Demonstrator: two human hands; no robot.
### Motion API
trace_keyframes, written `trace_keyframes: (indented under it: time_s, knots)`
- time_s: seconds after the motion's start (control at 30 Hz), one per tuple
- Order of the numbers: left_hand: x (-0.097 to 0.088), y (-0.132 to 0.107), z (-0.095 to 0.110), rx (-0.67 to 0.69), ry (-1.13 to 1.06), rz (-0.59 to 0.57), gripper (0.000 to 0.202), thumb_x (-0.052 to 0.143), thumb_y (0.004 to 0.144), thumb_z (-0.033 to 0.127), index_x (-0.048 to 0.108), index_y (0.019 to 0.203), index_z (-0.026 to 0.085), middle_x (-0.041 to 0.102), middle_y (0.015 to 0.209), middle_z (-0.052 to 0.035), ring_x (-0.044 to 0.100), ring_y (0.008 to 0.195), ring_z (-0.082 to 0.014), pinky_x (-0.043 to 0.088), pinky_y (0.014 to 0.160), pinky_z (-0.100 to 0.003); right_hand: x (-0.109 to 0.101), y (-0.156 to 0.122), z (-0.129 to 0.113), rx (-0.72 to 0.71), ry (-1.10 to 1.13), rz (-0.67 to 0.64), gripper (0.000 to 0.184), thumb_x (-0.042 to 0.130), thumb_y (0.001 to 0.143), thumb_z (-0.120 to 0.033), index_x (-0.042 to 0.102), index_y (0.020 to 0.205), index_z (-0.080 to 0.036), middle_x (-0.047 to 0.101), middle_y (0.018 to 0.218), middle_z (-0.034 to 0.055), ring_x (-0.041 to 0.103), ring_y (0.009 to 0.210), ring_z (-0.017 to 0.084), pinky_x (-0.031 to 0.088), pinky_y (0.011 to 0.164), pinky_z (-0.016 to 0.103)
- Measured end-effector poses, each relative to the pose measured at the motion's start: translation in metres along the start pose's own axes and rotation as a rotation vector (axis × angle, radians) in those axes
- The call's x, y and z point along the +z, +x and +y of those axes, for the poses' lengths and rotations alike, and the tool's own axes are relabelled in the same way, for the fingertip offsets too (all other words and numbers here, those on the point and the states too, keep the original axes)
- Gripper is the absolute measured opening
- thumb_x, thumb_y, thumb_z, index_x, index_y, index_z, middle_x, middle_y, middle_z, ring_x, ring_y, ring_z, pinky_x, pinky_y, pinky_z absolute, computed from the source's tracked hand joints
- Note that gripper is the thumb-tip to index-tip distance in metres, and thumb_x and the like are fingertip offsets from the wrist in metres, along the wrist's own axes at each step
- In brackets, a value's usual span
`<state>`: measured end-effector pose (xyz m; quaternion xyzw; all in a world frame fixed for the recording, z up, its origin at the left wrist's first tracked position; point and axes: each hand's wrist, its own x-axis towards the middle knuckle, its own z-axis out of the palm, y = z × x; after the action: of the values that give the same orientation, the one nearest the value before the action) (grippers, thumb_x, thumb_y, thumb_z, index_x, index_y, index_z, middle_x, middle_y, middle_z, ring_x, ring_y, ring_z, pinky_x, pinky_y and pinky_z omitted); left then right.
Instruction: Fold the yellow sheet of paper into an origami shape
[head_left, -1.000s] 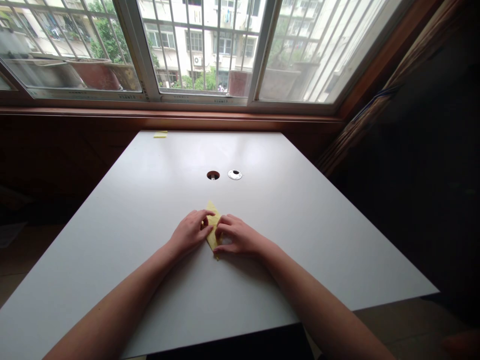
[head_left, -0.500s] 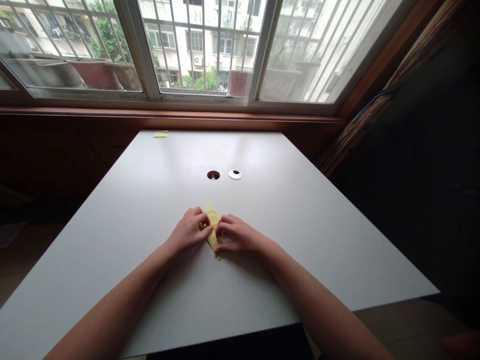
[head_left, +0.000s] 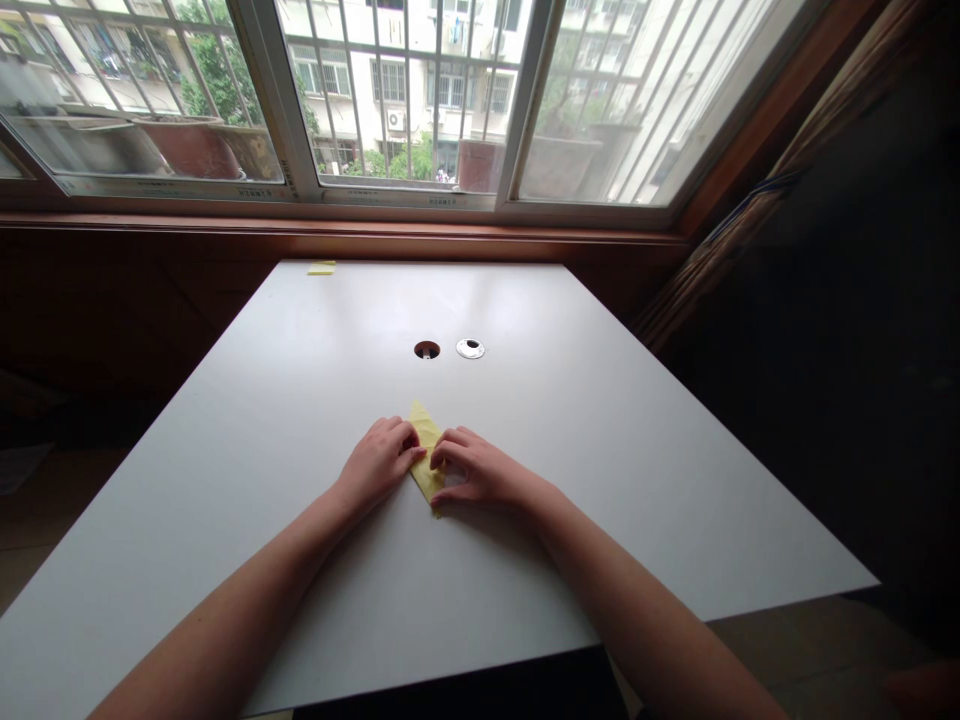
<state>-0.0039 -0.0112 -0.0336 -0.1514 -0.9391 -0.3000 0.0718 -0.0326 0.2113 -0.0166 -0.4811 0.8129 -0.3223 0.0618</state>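
Observation:
A creased sheet of yellow paper, folded to a narrow pointed shape, lies on the white table. One point aims toward the window and the other toward me. My left hand has its fingers curled on the paper's left edge, thumb and fingertips pinching it near the middle. From the right, my right hand touches the paper with bent fingers on its right edge and the thumb near its lower tip. A gap shows between that thumb and the fingers. The fingertips partly hide the paper's edges.
Beyond the paper are a round hole in the tabletop and a silver ring-shaped cover beside it. A small yellow paper piece lies at the far left edge. A barred window stands behind the table, with a curtain at right.
The paper's far tip has shifted very slightly to the left, and its lower end lies a little flatter. Both hands stay in nearly the same place on it.

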Motion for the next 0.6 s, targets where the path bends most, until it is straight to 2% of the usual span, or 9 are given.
trace_keyframes:
  time_s: [0.2,0.37,0.47,0.6]
  knots:
    - [-0.002,0.001,-0.007,0.002,0.033,0.05,0.008,0.057,0.091,0.029,0.057,0.089,0.022,0.057,0.089,-0.0029,0.051,0.09,-0.022,0.044,0.083,-0.037,0.0,0.0,0.002,-0.037,-0.01,0.006,0.04,0.08,0.076,-0.041,0.066,0.111,-0.025,0.059,0.104,0.0056,0.053,0.097,0.021,0.048,0.089,0.034]
    - [-0.005,0.002,-0.016,-0.016,0.068,0.077,0.015,0.056,0.092,0.037,0.059,0.092,0.022,0.057,0.089,-0.0034,0.05,0.09,-0.0228,0.043,0.085,-0.038,0.002,-0.003,0.004,-0.051,-0.008,0.019,0.036,0.079,0.077,-0.04,0.07,0.109,-0.027,0.06,0.107,0.006,0.054,0.097,0.021,0.048,0.09,0.035]
    - [-0.008,0.002,-0.017,-0.024,0.056,0.071,0.021,0.054,0.093,0.042,0.059,0.093,0.022,0.057,0.089,-0.0038,0.05,0.089,-0.0226,0.043,0.085,-0.038,0.002,-0.004,0.004,-0.047,-0.004,0.02,0.036,0.079,0.076,-0.04,0.07,0.108,-0.027,0.061,0.106,0.006,0.054,0.096,0.02,0.049,0.09,0.035]
    - [-0.01,0.0,-0.015,-0.011,0.048,0.02,0.029,0.061,0.087,0.049,0.059,0.097,0.022,0.057,0.095,-0.0042,0.048,0.093,-0.0238,0.044,0.084,-0.038,0.0,-0.004,0.004,-0.046,-0.003,0.019,0.035,0.079,0.077,-0.039,0.07,0.109,-0.027,0.062,0.105,0.006,0.054,0.097,0.021,0.049,0.091,0.036]
